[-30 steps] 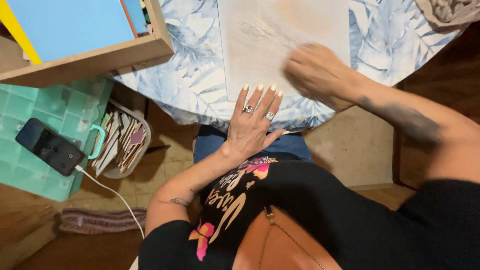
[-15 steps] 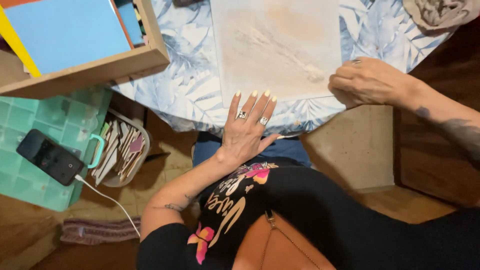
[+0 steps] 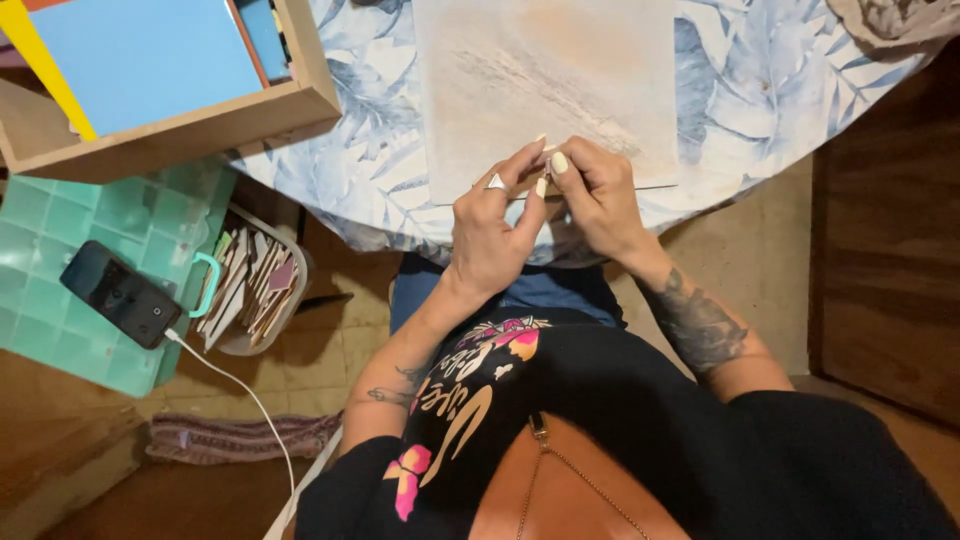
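Both hands meet at the near edge of the board [image 3: 545,90], fingertips pinched together over something small and pale that sits between them, too hidden to name. Left hand [image 3: 492,228] curls in from the lower left, its thumb and forefinger closed against the right hand's fingertips; a ring shows on one finger. Right hand [image 3: 598,195] comes in from the right, fingers bent and closed on the same small thing, and a thin stick-like sliver pokes out to its right along the board's bottom edge.

One second ago the left hand lay flat and spread on the cloth [image 3: 380,150] while the right hand was a blur over the board; half a second ago the right had drawn back to the right edge as a loose fist. Now the left has lifted off the cloth and both have come together at centre, so the broad work across the board seems to have given way to fine handling of a small piece.

That board lies in the upper middle of the frame on the leaf-patterned cloth. At upper left sits a wooden tray [image 3: 180,135] with blue sheets; below it, a green box [image 3: 60,290] with a phone [image 3: 120,294] on it, and a tub [image 3: 255,290] of flat pieces beside that.
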